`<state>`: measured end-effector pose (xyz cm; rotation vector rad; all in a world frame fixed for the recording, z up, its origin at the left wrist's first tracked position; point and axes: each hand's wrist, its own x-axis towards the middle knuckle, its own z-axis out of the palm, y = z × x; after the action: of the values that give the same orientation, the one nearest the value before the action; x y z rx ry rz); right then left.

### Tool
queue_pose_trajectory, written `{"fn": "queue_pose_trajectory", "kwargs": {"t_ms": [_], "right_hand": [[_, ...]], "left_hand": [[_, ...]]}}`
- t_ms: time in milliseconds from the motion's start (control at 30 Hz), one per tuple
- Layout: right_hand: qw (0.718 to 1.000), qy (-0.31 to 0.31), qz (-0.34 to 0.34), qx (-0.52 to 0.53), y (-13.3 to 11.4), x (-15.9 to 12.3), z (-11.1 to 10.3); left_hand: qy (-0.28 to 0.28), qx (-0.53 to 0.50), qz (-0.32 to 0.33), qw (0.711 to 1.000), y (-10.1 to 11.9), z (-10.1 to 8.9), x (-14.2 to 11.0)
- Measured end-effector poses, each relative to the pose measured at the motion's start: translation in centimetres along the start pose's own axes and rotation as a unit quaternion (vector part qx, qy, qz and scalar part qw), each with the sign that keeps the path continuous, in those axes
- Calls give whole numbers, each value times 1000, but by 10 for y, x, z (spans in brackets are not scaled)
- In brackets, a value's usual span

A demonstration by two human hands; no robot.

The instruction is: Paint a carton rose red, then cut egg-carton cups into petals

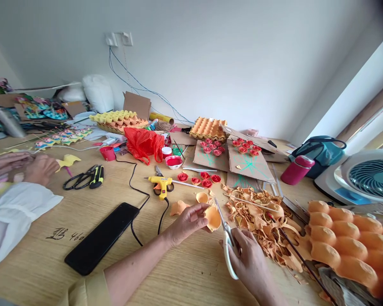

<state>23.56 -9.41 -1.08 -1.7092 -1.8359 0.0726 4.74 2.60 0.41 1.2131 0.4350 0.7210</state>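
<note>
The step in hand looks like trimming: a single orange cup [213,219], of the same moulded kind as the egg tray [341,236] at the right, is held up in front of the person, just above the worktop [185,272]. The left hand [191,219] has its thumb and fingers pinching the cup by its left side, with the hollow turned up toward the camera. The right hand [246,253] has its fingers curled round the handles of a pair of scissors [227,233], whose blades point away from the person along the cup's right edge. Whether the blades are biting into the rim or only lie beside it, I cannot tell, nor how far apart they stand.

The next move seems to call for a light, steady pinch on the left, the cup turned little by little so that fresh rim meets the blades, and short snips that leave the thin wall whole. The left fingertips should stay clear of the cutting line.

A second cup [202,197] sits just beyond the left hand, and a heap of orange scraps [252,216] spreads between the scissors and the egg tray. Farther back, red-painted flowers [206,183] lie near the yellow glue gun [161,185], probably showing what such cups can become.
</note>
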Motion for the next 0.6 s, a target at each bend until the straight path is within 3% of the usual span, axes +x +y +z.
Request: {"fn": "queue_pose_trajectory", "kwargs": {"t_ms": [367,600], "right_hand": [[999,-17,15,45,-3,2,-8],[998,-26,8,60,-5,5,-13]], "left_hand": [[-13,-123,-5,992,-6,-1,3],[-9,-127,17,992,1,1,3]]}}
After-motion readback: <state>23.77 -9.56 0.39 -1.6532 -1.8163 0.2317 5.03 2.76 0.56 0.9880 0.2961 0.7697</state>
